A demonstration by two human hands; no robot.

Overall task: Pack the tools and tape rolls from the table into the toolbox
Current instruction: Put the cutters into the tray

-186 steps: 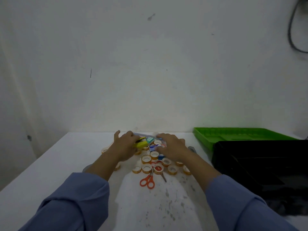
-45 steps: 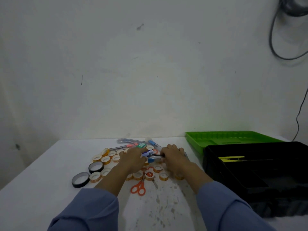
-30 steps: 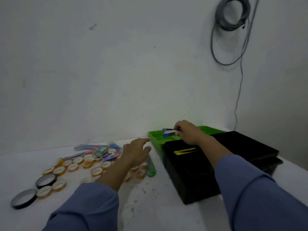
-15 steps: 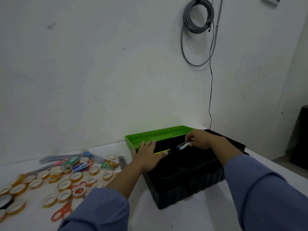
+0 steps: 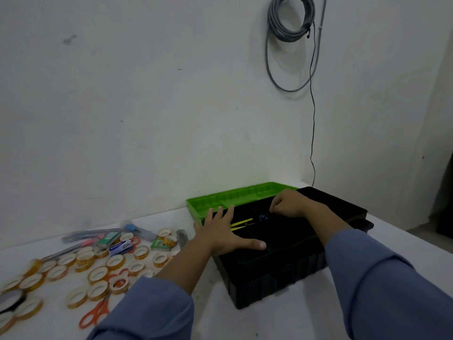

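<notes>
The black toolbox (image 5: pixel 282 271) stands open on the white table (image 5: pixel 269 322), at about 4 o'clock from the middle of the view. Its green lid (image 5: pixel 235 198) lies back toward the wall at the box's 12 o'clock.

The left hand (image 5: pixel 221 235) is spread wide, palm down and fingers straight. It rests on the box's rim at 9 o'clock, with the thumb reaching in over the box. The right hand (image 5: pixel 290 204) hangs over the far compartments, its fingers curled downward. Just under those fingers, at the hand's 7 o'clock, a small blue tool (image 5: pixel 263 218) sits inside the box — whether the fingers grip it or only come near it, I cannot tell. A yellow tool (image 5: pixel 241 222) also lies in the box, between the two hands and just beside the left fingertips.

The rest of the things lie on the table at the box's 9 o'clock:
- Many tape rolls (image 5: pixel 98 273) lie flat in a loose scatter.
- Orange scissors (image 5: pixel 94 312) are at the scatter's 6 o'clock.
- A black roll (image 5: pixel 9 296) is at its 8 o'clock, cut by the frame edge.
- A green packet (image 5: pixel 160 244), a blue-and-white packet (image 5: pixel 120 247) and clear cases (image 5: pixel 93 233) lie along its 12 o'clock side.

A grey cable (image 5: pixel 289 20) hangs coiled on the wall at 1 o'clock — high above the box.
</notes>
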